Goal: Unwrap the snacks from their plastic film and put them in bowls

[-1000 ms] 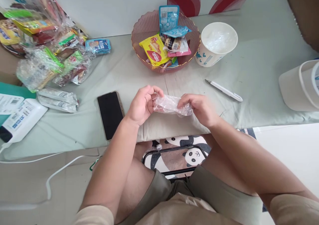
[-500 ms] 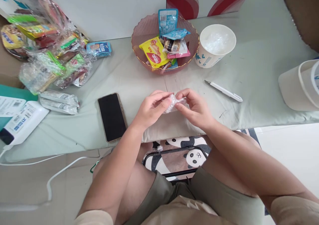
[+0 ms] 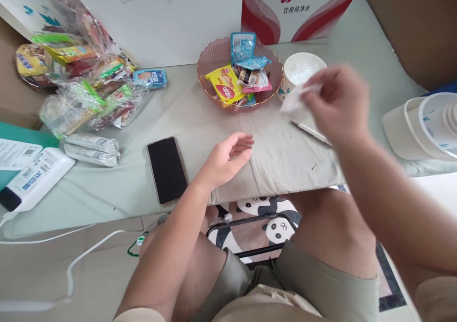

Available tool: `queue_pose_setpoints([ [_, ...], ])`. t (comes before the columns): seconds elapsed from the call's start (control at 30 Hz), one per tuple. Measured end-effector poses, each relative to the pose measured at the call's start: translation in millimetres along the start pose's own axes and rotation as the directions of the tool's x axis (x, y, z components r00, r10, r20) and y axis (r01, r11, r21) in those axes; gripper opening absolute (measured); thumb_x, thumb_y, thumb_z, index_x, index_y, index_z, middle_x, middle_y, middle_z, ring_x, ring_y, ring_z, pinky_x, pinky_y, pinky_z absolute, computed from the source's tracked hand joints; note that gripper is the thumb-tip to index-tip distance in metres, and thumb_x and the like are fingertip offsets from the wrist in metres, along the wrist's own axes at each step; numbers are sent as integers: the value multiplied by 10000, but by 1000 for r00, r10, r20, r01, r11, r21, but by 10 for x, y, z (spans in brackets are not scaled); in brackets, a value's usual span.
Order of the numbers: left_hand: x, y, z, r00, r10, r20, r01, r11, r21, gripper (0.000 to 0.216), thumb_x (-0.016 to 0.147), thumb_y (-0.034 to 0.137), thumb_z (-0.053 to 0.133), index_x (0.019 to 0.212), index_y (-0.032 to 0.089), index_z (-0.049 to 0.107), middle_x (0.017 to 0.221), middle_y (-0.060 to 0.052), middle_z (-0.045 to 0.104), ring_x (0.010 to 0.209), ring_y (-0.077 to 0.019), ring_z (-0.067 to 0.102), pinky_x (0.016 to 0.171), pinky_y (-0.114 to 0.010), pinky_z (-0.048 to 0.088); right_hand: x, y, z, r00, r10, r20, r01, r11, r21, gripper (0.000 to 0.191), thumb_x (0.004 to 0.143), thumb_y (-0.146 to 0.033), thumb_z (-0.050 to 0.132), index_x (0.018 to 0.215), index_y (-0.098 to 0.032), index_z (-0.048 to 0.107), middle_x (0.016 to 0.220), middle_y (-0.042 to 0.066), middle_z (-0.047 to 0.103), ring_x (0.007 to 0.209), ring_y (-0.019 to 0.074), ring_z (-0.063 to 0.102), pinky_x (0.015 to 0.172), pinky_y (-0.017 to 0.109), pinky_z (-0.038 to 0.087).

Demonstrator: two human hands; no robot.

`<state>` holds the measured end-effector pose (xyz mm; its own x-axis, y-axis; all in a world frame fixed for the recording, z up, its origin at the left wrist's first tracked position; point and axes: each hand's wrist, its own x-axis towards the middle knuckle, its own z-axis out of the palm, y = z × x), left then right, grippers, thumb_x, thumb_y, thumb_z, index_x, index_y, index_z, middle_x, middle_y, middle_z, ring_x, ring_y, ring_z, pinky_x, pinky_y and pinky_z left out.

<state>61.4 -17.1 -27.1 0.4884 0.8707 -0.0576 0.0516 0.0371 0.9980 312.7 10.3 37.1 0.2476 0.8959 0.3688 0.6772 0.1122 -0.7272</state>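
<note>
My right hand (image 3: 339, 101), blurred by motion, is raised beside the paper cup (image 3: 285, 92). Pinched between its thumb and fingers is a whitish, see-through piece of plastic wrap (image 3: 292, 101), hanging down in front of the cup. More crumpled clear film (image 3: 302, 70) lies inside the cup. Above the cloth near the front edge, my left hand (image 3: 228, 160) holds nothing, its thumb apart from the loosely curved fingers. A white pen (image 3: 309, 131) lies under the right hand, partly hidden by it.
A pink ribbed bowl (image 3: 205, 86) of packaged snacks stands left of the cup. A phone (image 3: 167, 170) lies left of my left hand. Bagged snacks (image 3: 78, 103) are heaped at the far left. White buckets (image 3: 400, 127) stand at the right, cartons (image 3: 160, 22) behind.
My hands have parted. The right hand has carried the plastic wrap up and right to the cup, while the left has stayed near its place and let go. The view has tilted slightly.
</note>
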Motion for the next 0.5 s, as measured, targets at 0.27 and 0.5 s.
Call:
queue_pose_setpoints([
  [0.27,6,126,-25,996,-69,57,60,988,142,260,906,384,654,1080,192,673,1208,-104,759,1127,-247,727,1063,-457,547,1343,306,-36,880,228,417,122,740,-662,389,860,-396,530,758,-56,690,1063,5,730,978,50,664,670,269,371],
  [0.5,31,183,-34,994,-97,58,84,976,202,239,898,409,632,1008,201,671,1090,-68,770,1002,-218,733,973,-410,556,1623,759,412,864,123,489,159,854,-495,329,658,19,744,423,-99,547,448,-130,524,380,-73,212,445,194,40],
])
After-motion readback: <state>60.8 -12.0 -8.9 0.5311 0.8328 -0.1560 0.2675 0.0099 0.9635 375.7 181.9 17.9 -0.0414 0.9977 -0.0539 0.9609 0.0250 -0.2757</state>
